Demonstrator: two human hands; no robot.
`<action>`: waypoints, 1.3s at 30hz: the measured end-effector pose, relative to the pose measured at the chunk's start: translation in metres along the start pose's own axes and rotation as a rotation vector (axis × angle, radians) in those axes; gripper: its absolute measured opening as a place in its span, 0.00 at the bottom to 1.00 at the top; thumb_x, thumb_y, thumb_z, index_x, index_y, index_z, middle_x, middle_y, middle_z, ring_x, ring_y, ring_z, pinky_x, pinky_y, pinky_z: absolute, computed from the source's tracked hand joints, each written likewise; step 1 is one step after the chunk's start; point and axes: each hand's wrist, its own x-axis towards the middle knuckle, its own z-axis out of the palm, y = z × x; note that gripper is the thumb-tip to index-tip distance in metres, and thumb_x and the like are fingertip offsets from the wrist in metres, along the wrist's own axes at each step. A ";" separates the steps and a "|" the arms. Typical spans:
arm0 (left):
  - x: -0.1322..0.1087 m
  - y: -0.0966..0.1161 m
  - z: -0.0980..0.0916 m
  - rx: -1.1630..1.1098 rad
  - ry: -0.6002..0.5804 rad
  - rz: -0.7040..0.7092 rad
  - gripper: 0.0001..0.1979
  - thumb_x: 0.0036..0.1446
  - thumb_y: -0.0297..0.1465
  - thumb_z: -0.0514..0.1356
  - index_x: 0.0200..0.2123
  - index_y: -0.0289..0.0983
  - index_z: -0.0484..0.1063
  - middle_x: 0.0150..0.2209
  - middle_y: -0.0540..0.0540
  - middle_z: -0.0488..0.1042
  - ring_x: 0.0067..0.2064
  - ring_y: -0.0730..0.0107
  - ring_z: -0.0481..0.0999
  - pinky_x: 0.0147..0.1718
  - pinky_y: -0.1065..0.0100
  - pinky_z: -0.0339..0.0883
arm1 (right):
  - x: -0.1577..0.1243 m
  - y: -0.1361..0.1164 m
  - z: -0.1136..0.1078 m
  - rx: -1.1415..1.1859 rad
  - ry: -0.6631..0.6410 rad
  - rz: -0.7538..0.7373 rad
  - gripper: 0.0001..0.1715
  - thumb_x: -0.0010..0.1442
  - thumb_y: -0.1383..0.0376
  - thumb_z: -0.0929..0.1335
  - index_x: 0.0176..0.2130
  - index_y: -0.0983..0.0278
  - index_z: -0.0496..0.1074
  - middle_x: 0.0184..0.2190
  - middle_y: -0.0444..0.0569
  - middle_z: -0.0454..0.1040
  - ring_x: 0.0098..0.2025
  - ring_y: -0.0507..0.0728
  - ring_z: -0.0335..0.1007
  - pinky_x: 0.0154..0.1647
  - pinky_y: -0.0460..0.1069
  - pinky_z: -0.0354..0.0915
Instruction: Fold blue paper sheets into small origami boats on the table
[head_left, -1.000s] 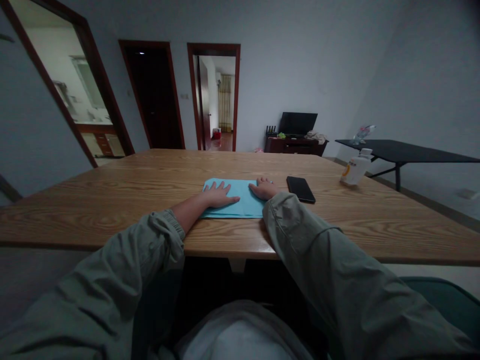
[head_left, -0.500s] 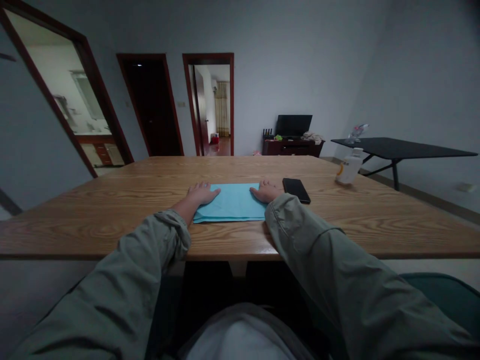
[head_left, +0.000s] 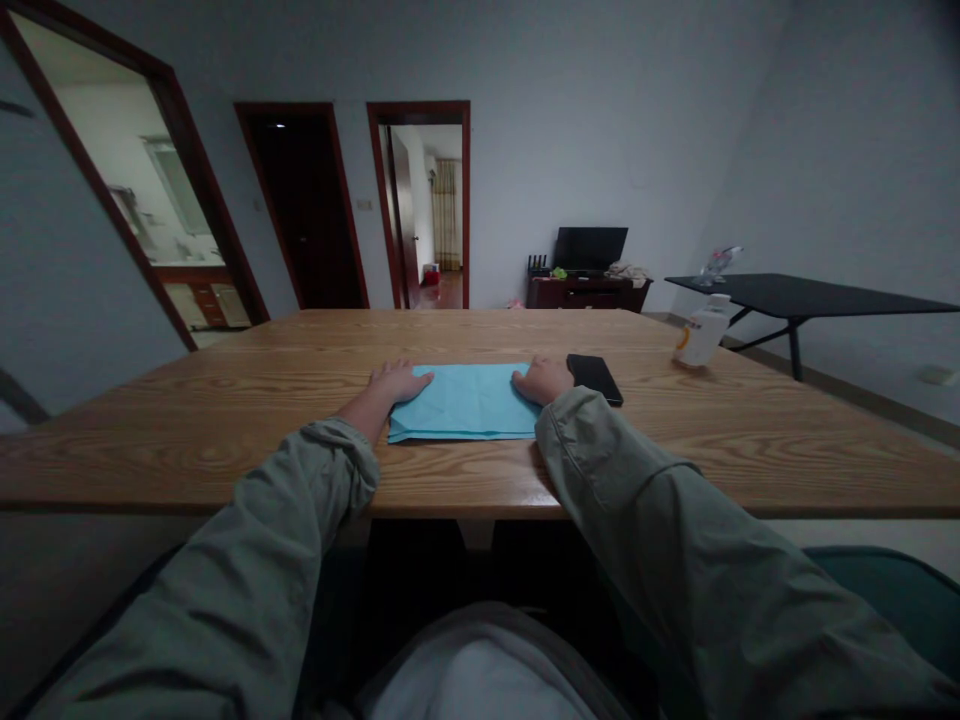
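Head camera, and here we are at the wooden table (head_left: 225, 450): a folded blue sheet (head_left: 457, 405) lies flat near the front edge, right between the two hands. Left hand (head_left: 401, 382) sits open at the sheet's left edge, right hand (head_left: 541, 380) open on its right end, well apart, neither gripping. Just beside that hand, a black phone (head_left: 594, 380); farther right, a white bottle (head_left: 701, 335) stands upright.

arms stretched forward in olive-grey sleeves (head_left: 675, 560), left hand (head_left: 399, 381) and right hand (head_left: 541, 380) lying flat, palms down, fingers slightly spread, left wrist bare.
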 end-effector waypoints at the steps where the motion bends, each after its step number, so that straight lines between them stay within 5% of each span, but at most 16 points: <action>1: 0.000 0.000 0.000 -0.005 0.008 0.001 0.45 0.55 0.60 0.40 0.68 0.39 0.49 0.70 0.40 0.48 0.69 0.43 0.46 0.63 0.42 0.42 | 0.000 0.001 -0.001 -0.011 0.043 -0.018 0.34 0.59 0.50 0.62 0.51 0.75 0.70 0.49 0.70 0.72 0.52 0.71 0.68 0.50 0.59 0.62; 7: -0.003 0.000 -0.004 -0.014 0.034 0.022 0.43 0.56 0.59 0.42 0.67 0.40 0.54 0.68 0.39 0.54 0.67 0.44 0.52 0.62 0.44 0.48 | 0.002 0.005 0.000 -0.003 0.190 -0.071 0.26 0.56 0.56 0.66 0.50 0.69 0.70 0.47 0.65 0.73 0.50 0.71 0.68 0.49 0.59 0.63; 12: -0.009 0.003 -0.009 0.014 0.024 0.042 0.40 0.57 0.57 0.42 0.65 0.41 0.56 0.67 0.40 0.56 0.66 0.44 0.55 0.62 0.46 0.49 | 0.010 0.010 0.003 0.170 0.148 -0.120 0.33 0.55 0.62 0.67 0.59 0.65 0.62 0.52 0.60 0.72 0.52 0.65 0.68 0.52 0.55 0.62; 19: -0.011 0.002 -0.009 0.006 0.018 0.052 0.40 0.57 0.57 0.42 0.66 0.42 0.56 0.68 0.41 0.54 0.67 0.42 0.53 0.61 0.42 0.49 | 0.007 0.004 -0.004 0.298 0.141 -0.170 0.23 0.59 0.65 0.64 0.55 0.61 0.65 0.50 0.53 0.74 0.50 0.61 0.69 0.49 0.51 0.62; 26: -0.008 0.001 -0.008 0.012 0.020 0.053 0.39 0.57 0.57 0.42 0.65 0.44 0.57 0.67 0.41 0.56 0.66 0.43 0.55 0.61 0.43 0.50 | -0.002 -0.001 -0.021 0.346 0.272 -0.204 0.30 0.59 0.70 0.59 0.61 0.63 0.59 0.55 0.55 0.68 0.53 0.61 0.65 0.53 0.52 0.59; 31: -0.012 0.003 -0.011 0.005 0.017 0.059 0.38 0.57 0.57 0.42 0.65 0.44 0.57 0.67 0.41 0.56 0.66 0.42 0.55 0.60 0.42 0.50 | 0.001 0.004 -0.021 0.294 0.322 -0.247 0.24 0.60 0.70 0.58 0.54 0.63 0.69 0.49 0.54 0.70 0.51 0.61 0.64 0.53 0.51 0.59; 39: -0.016 0.005 -0.013 0.011 0.033 0.059 0.38 0.57 0.56 0.42 0.64 0.43 0.59 0.66 0.39 0.58 0.65 0.42 0.57 0.60 0.41 0.51 | 0.004 0.014 -0.017 0.131 0.144 -0.132 0.25 0.65 0.67 0.55 0.51 0.63 0.74 0.53 0.56 0.68 0.53 0.63 0.63 0.51 0.53 0.60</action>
